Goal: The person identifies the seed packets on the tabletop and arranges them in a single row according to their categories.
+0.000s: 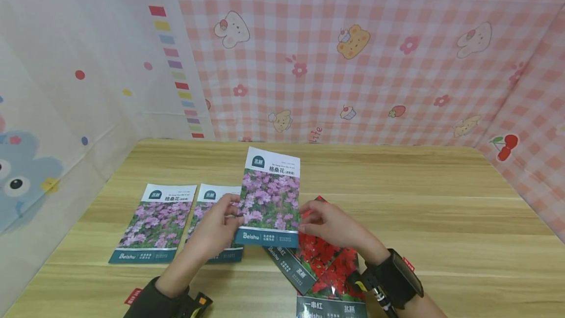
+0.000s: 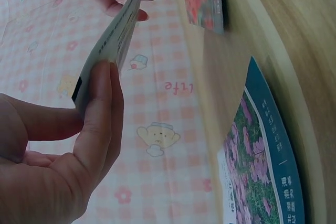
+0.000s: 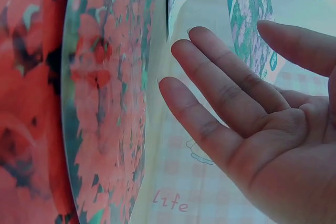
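Note:
In the head view my left hand (image 1: 214, 229) holds a cosmos seed packet (image 1: 270, 200), with pink-purple flowers and a teal bottom band, by its left edge. The left wrist view shows this thin packet (image 2: 113, 40) edge-on, pinched between thumb and fingers. At its right edge is my right hand (image 1: 328, 225), fingertips right beside the packet. Seen in the right wrist view, my right hand (image 3: 247, 119) has its fingers loosely extended and thumb apart. Beneath it lie overlapping red-flower seed packets (image 1: 331, 269), partly covered by the right hand and the held packet.
On the left of the wooden table (image 1: 419, 200) lies a cosmos packet (image 1: 154, 225). Beside it another cosmos packet (image 1: 207, 195) is partly hidden by my left arm. A pink checked curtain (image 1: 375, 77) hangs behind the table, and white patterned cloth (image 1: 88, 112) stands at left.

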{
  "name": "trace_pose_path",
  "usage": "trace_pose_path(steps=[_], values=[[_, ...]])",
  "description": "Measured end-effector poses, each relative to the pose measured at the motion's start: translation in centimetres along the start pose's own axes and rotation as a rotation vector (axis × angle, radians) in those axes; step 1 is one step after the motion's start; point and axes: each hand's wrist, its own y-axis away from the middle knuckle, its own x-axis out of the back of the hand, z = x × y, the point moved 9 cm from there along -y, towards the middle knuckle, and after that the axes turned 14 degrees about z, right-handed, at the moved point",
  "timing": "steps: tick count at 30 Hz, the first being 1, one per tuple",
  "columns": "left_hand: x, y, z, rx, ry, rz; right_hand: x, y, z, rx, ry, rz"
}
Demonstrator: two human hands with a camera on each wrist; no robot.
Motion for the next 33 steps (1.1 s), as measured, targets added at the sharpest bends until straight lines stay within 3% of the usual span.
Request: trace_pose_path(steps=[4,10,13,18,24,33], values=[[0.6,-0.1,0.1,-0.008,-0.022,0.029,-0.6,0.3,-0.1,0.021,0.042,-0.072],[0.8,-0.4,-0.1,-0.002,-0.064,0.041,-2.2,1.4,-0.3,0.088,0.223,-0.256],[0.8,-0.5,-0.2,0.001,-0.067,0.041,-2.6,1.7,-0.3,0.103,0.295,-0.287],[0.8,-0.5,-0.1,-0.010,-0.064,0.039,-2.8,1.9,0.2,0.108,0.293,-0.343],[0.7,-0.5,-0.2,-0.021,-0.073,0.038,-2.0,1.8,1.0,0.118,0.282,-0.342],[0.6,-0.4,-0.2,-0.037,-0.080,0.044,0.9,1.1,2.8,0.082,0.328,-0.237]])
